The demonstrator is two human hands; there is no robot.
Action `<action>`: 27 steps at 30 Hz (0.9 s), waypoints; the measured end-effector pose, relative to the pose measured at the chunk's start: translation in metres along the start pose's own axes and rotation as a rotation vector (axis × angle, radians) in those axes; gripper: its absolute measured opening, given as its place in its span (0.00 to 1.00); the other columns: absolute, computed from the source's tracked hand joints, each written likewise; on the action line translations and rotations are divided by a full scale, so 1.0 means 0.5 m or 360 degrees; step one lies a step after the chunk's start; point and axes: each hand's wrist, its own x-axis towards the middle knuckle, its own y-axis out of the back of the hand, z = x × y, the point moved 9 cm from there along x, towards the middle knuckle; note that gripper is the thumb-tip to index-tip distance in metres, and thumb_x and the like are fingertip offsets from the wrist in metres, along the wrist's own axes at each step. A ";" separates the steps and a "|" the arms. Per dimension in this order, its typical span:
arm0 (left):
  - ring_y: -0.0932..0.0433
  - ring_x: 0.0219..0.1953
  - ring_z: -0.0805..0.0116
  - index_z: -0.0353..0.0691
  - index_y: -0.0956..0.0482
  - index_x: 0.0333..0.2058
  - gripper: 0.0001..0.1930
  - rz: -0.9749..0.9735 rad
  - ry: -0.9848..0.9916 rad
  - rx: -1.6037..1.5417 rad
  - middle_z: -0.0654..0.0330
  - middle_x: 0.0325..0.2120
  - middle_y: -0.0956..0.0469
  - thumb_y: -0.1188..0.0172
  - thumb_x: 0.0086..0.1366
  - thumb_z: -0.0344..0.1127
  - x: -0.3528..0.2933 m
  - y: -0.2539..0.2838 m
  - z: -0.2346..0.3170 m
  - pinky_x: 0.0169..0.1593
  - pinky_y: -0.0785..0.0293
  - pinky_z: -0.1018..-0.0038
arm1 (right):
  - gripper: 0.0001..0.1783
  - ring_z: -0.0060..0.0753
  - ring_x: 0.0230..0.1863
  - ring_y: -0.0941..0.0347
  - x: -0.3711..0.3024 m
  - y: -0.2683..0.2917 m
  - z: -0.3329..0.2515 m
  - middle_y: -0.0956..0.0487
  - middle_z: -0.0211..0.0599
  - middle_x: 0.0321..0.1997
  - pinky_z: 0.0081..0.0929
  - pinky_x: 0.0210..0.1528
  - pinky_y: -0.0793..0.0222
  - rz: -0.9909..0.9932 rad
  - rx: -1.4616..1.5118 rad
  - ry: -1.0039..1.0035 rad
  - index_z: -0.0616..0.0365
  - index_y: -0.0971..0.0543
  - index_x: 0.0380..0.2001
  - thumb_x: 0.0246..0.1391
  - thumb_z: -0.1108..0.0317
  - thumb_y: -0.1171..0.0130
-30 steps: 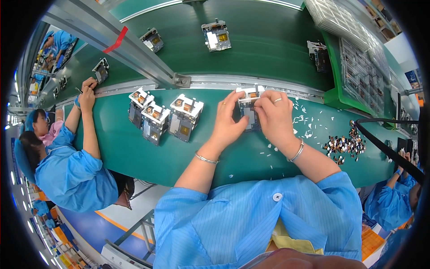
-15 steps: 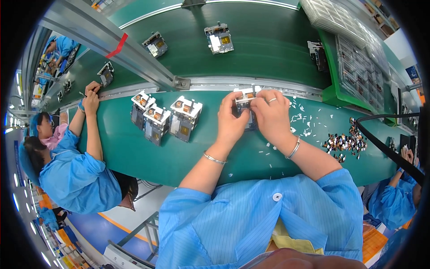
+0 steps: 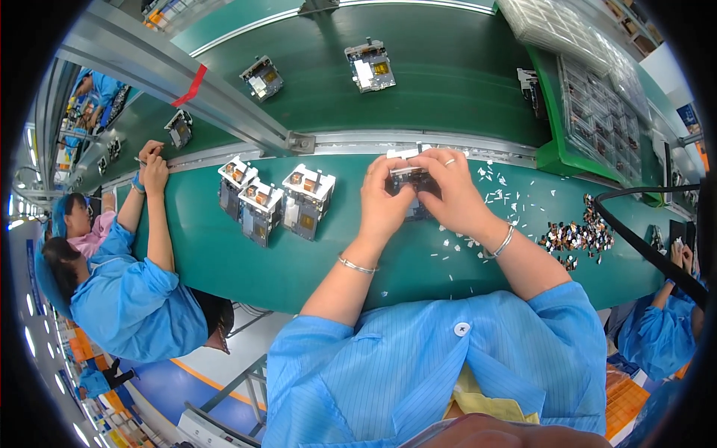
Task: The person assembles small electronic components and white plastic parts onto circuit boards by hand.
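A little above the centre of the frame we see the left hand point(image 3: 385, 200) and the right hand point(image 3: 447, 190) close together on the green belt point(image 3: 224, 254). Both are curled around one small grey and white assembly point(image 3: 408, 178), the fingers closed on its sides; most of this part is hidden under them. The right hand has a ring, and both wrists have thin bracelets. Left of the hands, three similar assemblies point(image 3: 272, 200) stand in a tight group on the belt, touching each other. To the right of the hands, small white scraps point(image 3: 497, 196) lie scattered, and further right is a pile of small dark and shiny pieces point(image 3: 579, 235). In the upper part, two more assemblies point(image 3: 370, 66) lie on a second belt behind the metal rail point(image 3: 187, 93). At the left edge, a co-worker in a blue coat point(image 3: 119, 299) has both hands up at the rail
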 end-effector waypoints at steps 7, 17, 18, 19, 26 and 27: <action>0.24 0.44 0.62 0.42 0.23 0.41 0.16 -0.0032 0.0047 -0.0053 0.53 0.50 0.28 0.39 0.51 0.23 0.003 0.000 -0.001 0.46 0.27 0.71 | 0.21 0.45 0.55 0.38 0.010 -0.018 0.038 0.27 0.31 0.48 0.43 0.57 0.41 0.0014 0.0034 -0.0253 0.47 0.23 0.44 0.44 0.75 0.39; 0.31 0.55 0.60 0.41 0.27 0.50 0.23 -0.0129 -0.0073 -0.0090 0.52 0.56 0.32 0.38 0.54 0.25 -0.007 -0.007 -0.042 0.56 0.33 0.67 | 0.16 0.46 0.51 0.36 0.013 -0.021 0.049 0.28 0.34 0.43 0.41 0.52 0.39 -0.0015 0.0039 -0.0367 0.50 0.23 0.39 0.43 0.73 0.39; 0.31 0.55 0.60 0.40 0.30 0.56 0.28 -0.0128 -0.0098 -0.0177 0.52 0.57 0.33 0.37 0.55 0.26 -0.014 -0.004 -0.043 0.56 0.34 0.67 | 0.16 0.46 0.50 0.36 0.013 -0.013 0.045 0.28 0.35 0.43 0.40 0.52 0.38 0.0025 0.0131 -0.0252 0.51 0.23 0.39 0.43 0.73 0.39; 0.31 0.55 0.60 0.40 0.30 0.56 0.28 -0.0153 -0.0116 -0.0181 0.52 0.57 0.33 0.37 0.55 0.26 -0.019 -0.005 -0.024 0.56 0.34 0.67 | 0.16 0.46 0.50 0.36 0.012 -0.001 0.054 0.28 0.35 0.43 0.40 0.52 0.38 0.0053 0.0121 -0.0258 0.51 0.23 0.39 0.43 0.73 0.39; 0.30 0.54 0.59 0.37 0.40 0.64 0.35 -0.0038 -0.0216 0.0227 0.52 0.61 0.36 0.36 0.58 0.32 -0.029 0.007 0.006 0.52 0.31 0.68 | 0.17 0.45 0.49 0.31 0.101 0.151 0.170 0.26 0.41 0.44 0.35 0.54 0.33 0.0336 -0.0120 -0.0174 0.57 0.22 0.42 0.46 0.76 0.41; 0.30 0.54 0.59 0.37 0.40 0.64 0.35 -0.0033 -0.0221 0.0226 0.52 0.61 0.36 0.36 0.58 0.32 -0.027 0.004 0.007 0.52 0.31 0.68 | 0.18 0.46 0.51 0.32 0.125 0.183 0.205 0.25 0.41 0.45 0.36 0.54 0.33 0.0357 -0.0142 -0.0230 0.57 0.22 0.44 0.46 0.76 0.42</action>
